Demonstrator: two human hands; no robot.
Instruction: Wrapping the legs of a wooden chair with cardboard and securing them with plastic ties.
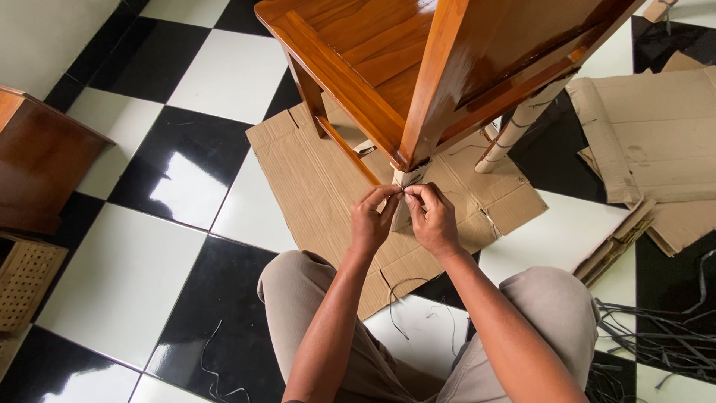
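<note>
Two hands, left hand (pixel 371 221) and right hand (pixel 432 218), pinch pale leg wrapping (pixel 406 179) on varnished wooden chair (pixel 418 67); wrapping probably soft, tearable paper, gripped at its edge.

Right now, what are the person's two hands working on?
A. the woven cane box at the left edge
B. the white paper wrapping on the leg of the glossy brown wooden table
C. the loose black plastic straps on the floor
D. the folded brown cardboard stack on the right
B: the left hand and right hand meet, fingertips pinched, on the white paper wrapping at the leg of the glossy brown wooden table, above the flat brown cardboard sheet.
</note>
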